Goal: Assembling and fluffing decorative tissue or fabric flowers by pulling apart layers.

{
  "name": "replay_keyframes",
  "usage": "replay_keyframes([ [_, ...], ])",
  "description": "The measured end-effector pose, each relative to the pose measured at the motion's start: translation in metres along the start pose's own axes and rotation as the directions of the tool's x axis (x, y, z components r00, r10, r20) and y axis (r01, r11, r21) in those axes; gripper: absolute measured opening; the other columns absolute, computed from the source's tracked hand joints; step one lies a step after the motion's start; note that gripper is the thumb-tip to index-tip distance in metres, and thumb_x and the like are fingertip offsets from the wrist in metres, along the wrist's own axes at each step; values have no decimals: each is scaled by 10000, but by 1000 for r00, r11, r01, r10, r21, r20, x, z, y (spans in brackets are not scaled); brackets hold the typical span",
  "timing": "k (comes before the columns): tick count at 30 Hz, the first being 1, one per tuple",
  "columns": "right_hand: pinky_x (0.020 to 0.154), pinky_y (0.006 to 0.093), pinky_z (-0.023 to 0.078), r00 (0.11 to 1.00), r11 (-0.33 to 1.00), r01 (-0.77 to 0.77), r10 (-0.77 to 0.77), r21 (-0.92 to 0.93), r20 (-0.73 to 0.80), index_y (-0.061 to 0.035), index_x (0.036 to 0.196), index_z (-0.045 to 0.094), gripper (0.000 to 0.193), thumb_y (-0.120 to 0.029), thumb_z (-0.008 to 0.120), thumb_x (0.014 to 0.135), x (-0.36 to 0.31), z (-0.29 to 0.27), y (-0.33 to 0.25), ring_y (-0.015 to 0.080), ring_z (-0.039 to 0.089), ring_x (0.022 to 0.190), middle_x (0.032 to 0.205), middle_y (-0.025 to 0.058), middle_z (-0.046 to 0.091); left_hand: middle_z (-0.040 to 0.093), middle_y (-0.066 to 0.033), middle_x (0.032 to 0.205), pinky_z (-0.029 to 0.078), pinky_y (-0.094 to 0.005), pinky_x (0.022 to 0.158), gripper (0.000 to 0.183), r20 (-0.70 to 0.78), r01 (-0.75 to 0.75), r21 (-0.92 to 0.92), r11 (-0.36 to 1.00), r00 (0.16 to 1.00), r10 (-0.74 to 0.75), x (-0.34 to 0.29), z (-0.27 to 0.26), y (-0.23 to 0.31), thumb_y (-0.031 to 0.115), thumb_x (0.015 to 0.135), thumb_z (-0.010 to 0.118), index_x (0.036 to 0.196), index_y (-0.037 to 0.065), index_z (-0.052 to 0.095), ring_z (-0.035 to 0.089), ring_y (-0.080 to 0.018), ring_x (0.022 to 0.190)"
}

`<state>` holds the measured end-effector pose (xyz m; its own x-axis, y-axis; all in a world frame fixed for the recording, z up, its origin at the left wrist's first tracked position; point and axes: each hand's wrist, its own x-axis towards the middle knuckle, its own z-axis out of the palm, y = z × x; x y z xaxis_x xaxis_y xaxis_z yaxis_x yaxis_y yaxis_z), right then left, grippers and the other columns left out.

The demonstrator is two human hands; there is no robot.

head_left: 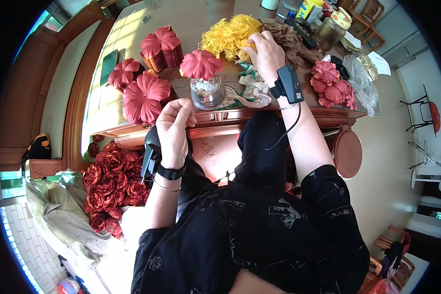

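Observation:
My right hand [268, 55] reaches to the right side of a pile of yellow frilly flower pieces [228, 36]. Its thumb and fingers are closed on a yellow flower piece [250, 48] at the edge of that pile. My left hand [174, 122] is near the table's front edge, thumb and fingertips pinched together; whatever they hold, if anything, is too small to make out. Just beyond it, a red fabric flower [201, 64] sits over a clear glass jar [208, 93] with pale contents. White-and-green cloth gloves [252, 90] lie right of the jar.
Stacks of red petals [147, 96] stand left on the wooden table [196, 13]. Brown frilly pieces [289, 36], a lidded jar [333, 30] and a plastic bag [362, 83] are on the right, near more red petals [328, 85]. Dark red flowers [115, 181] fill the space below left.

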<state>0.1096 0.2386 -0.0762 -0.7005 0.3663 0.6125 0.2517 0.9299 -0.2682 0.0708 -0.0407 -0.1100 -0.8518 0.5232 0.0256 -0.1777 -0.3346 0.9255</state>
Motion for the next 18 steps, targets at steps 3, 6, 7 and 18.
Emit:
replay_keyframes([
  [3,659,391,501,997,994,47,-41,95,-64,-67,896,634,201,-183,735,768,1,3,8,305,634,760,859,111,627,598,-1,739,404,-182,581,87,5,1,0,1000,1000,-1,-2,-1,0,102,927,590,951,24,621,530,-59,626],
  [6,642,371,494,998,934,-61,68,352,-6,-53,863,634,180,-167,734,766,2,3,12,304,635,710,768,109,652,602,-2,749,406,-181,589,89,9,-5,15,1000,1000,4,-3,-1,0,101,922,597,953,22,622,533,-59,637],
  [7,583,317,482,997,912,-69,74,405,2,-25,872,627,172,-147,723,797,2,1,12,225,636,636,683,88,657,604,-3,753,406,-181,592,89,8,-6,23,1000,1000,6,-4,-1,1,100,920,600,954,21,622,535,-59,642],
  [18,571,191,501,933,270,-350,23,897,358,-1,977,626,164,-119,672,872,7,-66,-58,74,623,653,754,32,653,636,4,852,432,-173,670,150,141,-266,219,939,961,239,9,38,63,73,906,623,1012,-33,630,536,-26,740],
])
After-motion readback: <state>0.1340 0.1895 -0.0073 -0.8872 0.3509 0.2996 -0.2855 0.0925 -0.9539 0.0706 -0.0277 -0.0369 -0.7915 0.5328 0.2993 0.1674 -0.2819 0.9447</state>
